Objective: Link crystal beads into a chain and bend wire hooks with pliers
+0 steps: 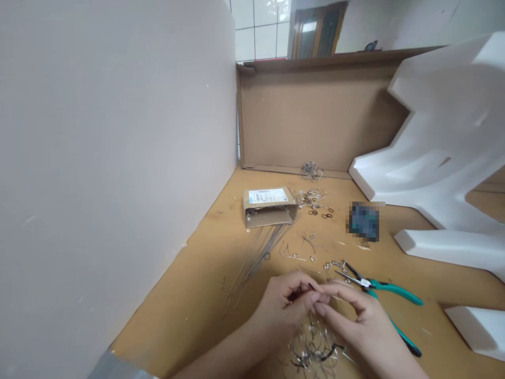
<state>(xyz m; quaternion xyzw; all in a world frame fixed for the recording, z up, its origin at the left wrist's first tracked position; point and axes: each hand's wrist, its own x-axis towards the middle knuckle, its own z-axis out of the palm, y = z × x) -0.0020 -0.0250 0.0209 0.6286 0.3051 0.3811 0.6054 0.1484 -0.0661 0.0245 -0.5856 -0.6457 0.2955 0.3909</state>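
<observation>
My left hand (286, 305) and my right hand (357, 316) meet near the bottom centre over a wooden table (197, 295). Both pinch a small thin wire piece (313, 290) between thumb and fingertips, the fingers closed together. Under the hands lies a tangle of bent silver wire pieces (315, 350). Green-handled pliers (379, 295) lie on the table just right of my right hand, not held. A bundle of long straight wires (258, 258) lies to the left, spilling from a small cardboard box (269, 206).
A large white board (110, 158) walls the left side. A cardboard panel (315, 121) stands at the back, white foam blocks (445, 158) at the right. Small rings and wire loops (315, 202) are scattered mid-table, and a dark blurred object (365, 221) lies beside them.
</observation>
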